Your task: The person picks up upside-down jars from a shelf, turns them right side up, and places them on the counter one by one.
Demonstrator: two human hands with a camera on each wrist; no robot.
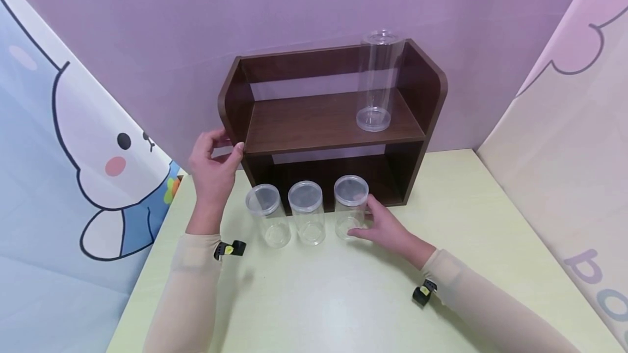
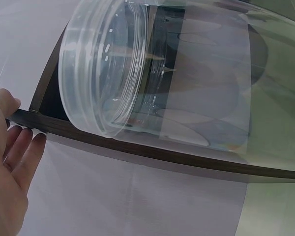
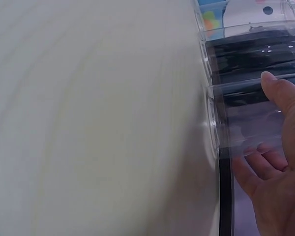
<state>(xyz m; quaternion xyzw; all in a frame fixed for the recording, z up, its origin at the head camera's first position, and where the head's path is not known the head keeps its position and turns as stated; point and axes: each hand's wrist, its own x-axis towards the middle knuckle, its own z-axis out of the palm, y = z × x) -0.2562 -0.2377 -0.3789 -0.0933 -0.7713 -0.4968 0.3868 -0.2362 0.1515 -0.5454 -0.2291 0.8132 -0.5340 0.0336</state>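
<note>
A dark brown two-tier wooden shelf (image 1: 314,124) stands on the table. My left hand (image 1: 213,173) pinches its left side panel (image 2: 137,147), thumb on one side of the edge and fingers on the other. Three clear plastic jars with translucent lids stand in a row before the shelf: a left jar (image 1: 267,214), a middle jar (image 1: 308,211) and a right jar (image 1: 350,206). With thumb in front and fingers round the far side, my right hand (image 1: 387,230) holds the right jar low on its body. In the left wrist view, a jar lid (image 2: 88,69) looms close, covering part of the shelf.
On the shelf's upper board, towards the right, stands a tall clear cylinder (image 1: 375,86) that looks like jars stacked up. Behind the shelf hangs a purple backdrop (image 1: 304,4). Printed cloth panels (image 1: 98,151) flank the pale yellow table (image 1: 304,298).
</note>
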